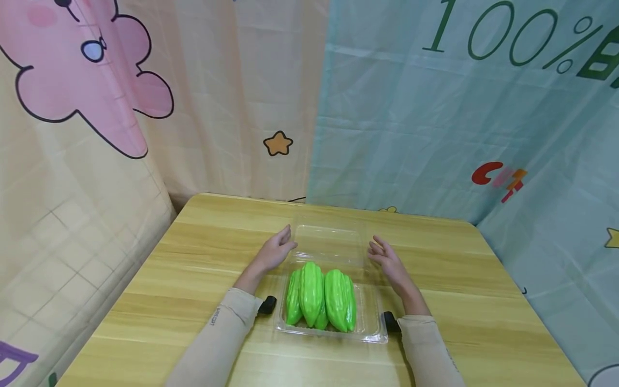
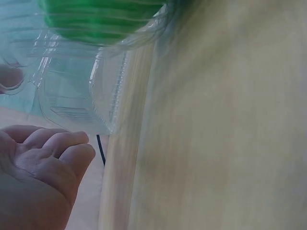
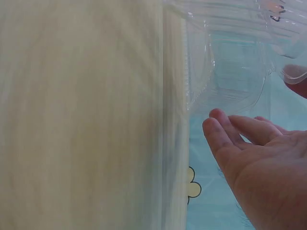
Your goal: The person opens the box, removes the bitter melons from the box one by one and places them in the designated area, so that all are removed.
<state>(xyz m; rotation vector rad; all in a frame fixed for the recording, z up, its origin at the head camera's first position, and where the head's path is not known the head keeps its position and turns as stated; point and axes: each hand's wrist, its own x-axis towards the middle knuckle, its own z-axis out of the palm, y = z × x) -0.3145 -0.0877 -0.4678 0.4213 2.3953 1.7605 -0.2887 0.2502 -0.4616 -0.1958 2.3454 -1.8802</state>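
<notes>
Wood-grain table bearing an open clear box, its green ridged vegetables within, a hand to either side of its lid.
The box sits near the table's middle, apparently placed there for both arms to reach alike; its lid lies back on the far side, leaving the near half uncovered. The vegetables lie lengthwise, near to far, packed side by side toward the left, probably so that the low walls keep them together; a strip at the right is bare. The left hand and right hand flank the lid, fingers loosely extended and pinching nothing, perhaps matched so that both sides are within reach; whether any fingertip touches the plastic, I cannot tell.
</notes>
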